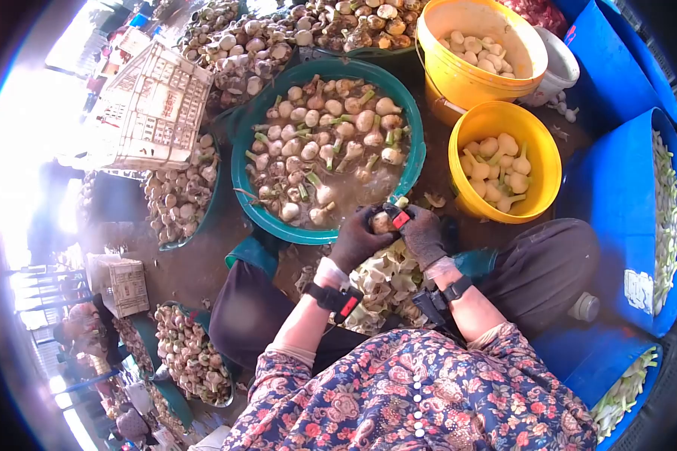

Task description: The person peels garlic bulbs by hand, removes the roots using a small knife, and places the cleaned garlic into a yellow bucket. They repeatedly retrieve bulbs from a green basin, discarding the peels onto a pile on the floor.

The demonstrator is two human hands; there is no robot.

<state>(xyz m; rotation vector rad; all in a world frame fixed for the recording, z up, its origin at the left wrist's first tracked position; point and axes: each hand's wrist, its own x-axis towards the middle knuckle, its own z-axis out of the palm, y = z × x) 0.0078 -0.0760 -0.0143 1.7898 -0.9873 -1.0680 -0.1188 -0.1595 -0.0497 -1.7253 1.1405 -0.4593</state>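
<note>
Left hand curled around a garlic bulb, right hand bent against it, exact grip hidden, I worked beside the green tub; a steady left hold seemed wisest.

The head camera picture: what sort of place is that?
Probably a produce workshop: garlic-like bulbs crowd a green tub of murky water, yellow buckets hold paler bulbs, and peelings lie piled below the hands.
</note>
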